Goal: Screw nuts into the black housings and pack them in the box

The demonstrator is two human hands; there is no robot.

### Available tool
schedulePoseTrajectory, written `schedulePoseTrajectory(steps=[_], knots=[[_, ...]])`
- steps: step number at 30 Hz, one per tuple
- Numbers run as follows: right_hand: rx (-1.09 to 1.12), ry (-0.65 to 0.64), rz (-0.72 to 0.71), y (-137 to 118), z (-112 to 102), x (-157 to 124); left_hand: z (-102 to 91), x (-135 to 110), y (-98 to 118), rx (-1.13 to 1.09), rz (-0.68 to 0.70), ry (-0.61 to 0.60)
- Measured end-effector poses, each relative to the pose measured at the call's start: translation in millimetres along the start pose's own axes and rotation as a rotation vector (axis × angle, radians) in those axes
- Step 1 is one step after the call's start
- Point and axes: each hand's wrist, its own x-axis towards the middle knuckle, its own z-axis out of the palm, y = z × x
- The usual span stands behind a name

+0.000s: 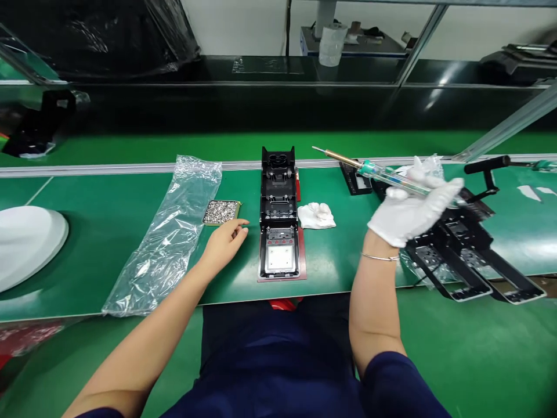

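The housing lies lengthwise on the bench, its near end on a reddish mat. To its right, the person's right hand, in a white glove, is closed around the screwdriver, whose tip points toward the housing's far end, apart from it. To the housing's left, the bare left hand has its fingers loosely bent and its thumb near the forefinger; whether anything small is pinched there cannot be told. This hand is at the near edge of the tray of screws, left of the housing. Farther left lies a clear bag, and beyond that white discs. Just right of the housing sits a crumpled white cloth; well to its right are black frames.
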Motion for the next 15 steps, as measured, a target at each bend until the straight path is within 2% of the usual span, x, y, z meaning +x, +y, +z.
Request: schedulePoseTrajectory(steps=[2,5,7,9,11,13,15], knots=[[-0.042,-0.029,-0.164,-21.8,12.4,-2.3,-2.7,9.3,-4.6,-0.054,-0.012,0.006],[-0.028,-0.144,-0.400,-48.7,36.2,-16.0,-8.2,26.6,-3.6,-0.138,-0.008,0.053],[-0.041,-0.209,-0.450,-57.1,52.5,-32.6,-8.3,38.4,0.8,-0.199,0.008,0.096],[-0.112,-0.249,-0.371,-58.5,66.8,-52.6,-3.0,48.3,5.7,-0.264,0.024,0.135],[-0.202,-0.265,-0.221,-56.3,78.8,-72.0,6.2,54.9,8.9,-0.324,0.035,0.163],[-0.277,-0.239,-0.110,-54.0,88.7,-87.5,15.7,57.5,9.4,-0.376,0.040,0.171],[-0.313,-0.284,-0.054,-52.9,95.8,-97.0,22.2,56.4,8.1,-0.418,0.052,0.152]])
